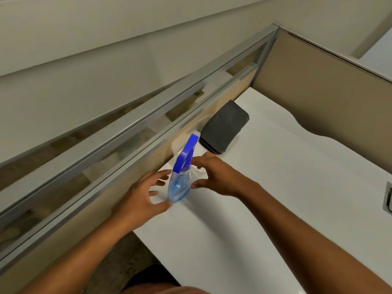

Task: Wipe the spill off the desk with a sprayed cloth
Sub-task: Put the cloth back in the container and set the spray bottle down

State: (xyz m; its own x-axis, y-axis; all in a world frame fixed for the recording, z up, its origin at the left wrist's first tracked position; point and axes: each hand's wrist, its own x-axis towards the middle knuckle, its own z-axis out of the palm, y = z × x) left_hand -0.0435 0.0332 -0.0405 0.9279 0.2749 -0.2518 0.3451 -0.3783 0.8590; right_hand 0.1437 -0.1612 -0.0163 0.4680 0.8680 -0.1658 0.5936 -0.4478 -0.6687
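Observation:
A clear spray bottle (179,187) of blue liquid with a blue trigger head stands upright on the white desk (275,187) near its left edge. My left hand (146,196) is just left of the bottle, fingers spread, thumb at its base. My right hand (216,175) hovers on the bottle's right side, fingers apart and curled toward its neck. Neither hand clearly grips it. A folded dark grey cloth (223,126) lies on the desk just beyond the bottle. I cannot make out a spill on the white surface.
A low partition with a metal rail (127,134) runs along the desk's left edge. A tan panel (318,92) closes the far right side. A grey cable grommet (388,198) sits at the desk's right. The desk's front left corner drops to the floor (131,262).

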